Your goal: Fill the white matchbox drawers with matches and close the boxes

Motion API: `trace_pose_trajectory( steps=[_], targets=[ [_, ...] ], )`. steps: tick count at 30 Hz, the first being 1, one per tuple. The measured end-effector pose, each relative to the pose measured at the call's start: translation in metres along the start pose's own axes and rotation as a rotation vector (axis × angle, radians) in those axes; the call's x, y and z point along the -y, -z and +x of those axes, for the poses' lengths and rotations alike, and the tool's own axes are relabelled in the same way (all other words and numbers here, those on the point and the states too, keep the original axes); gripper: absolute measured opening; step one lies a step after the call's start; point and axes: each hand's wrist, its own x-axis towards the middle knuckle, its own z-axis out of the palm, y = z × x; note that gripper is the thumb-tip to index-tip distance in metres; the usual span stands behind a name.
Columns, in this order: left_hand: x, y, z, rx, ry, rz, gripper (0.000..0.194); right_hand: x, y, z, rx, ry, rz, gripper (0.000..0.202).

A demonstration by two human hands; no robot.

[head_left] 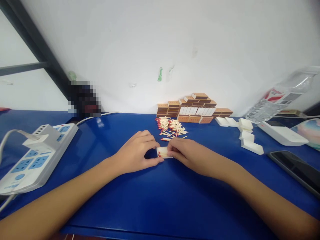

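The person's left grip point(138, 151) was bent into a loose C, moderately spread, with the thumb at the near edge of a small white tray point(168, 157) and the forefinger at its far left corner, so that the tray was held between them. The right grip point(186, 150) was drawn nearly together, its fingertips bunched over the tray's right part; whether they had hold of a match there could not be told. The tray thus lay between both grips, low on the blue worktop point(150, 200), with a few red-tipped matches point(162, 154) showing inside its left part.

Just beyond the two grips lay a loose heap of matches point(172, 126), many of their red heads toward the left. Behind the heap, against the wall, rose a stepped stack of matchboxes point(197, 100), brown and orange, with a row of white ones in the middle. Farther right of the right grip lay several more white trays point(252, 146), some overlapping, and past them a tilted clear bottle point(272, 96), a white device and a dark phone point(297, 166). Well left of the left grip sat a power strip point(41, 162) with a plug in it.
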Motion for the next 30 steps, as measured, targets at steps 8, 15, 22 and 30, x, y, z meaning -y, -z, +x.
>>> trace_pose_trajectory(
  steps=[8,15,22,30],
  targets=[
    [-0.003,-0.001,0.000,0.009,-0.001,-0.014,0.031,-0.028,-0.008,0.015,-0.357,0.064,-0.117,0.006],
    [-0.004,-0.002,0.001,0.001,-0.005,-0.015,0.031,-0.034,-0.008,0.027,-0.292,0.046,-0.131,0.014],
    [-0.001,-0.001,0.001,-0.002,0.005,0.005,0.031,-0.039,-0.016,0.027,-0.243,0.023,-0.195,0.015],
    [0.001,0.000,0.002,-0.010,0.044,0.008,0.030,-0.029,0.000,0.012,-0.290,0.091,-0.134,0.013]
  ],
)
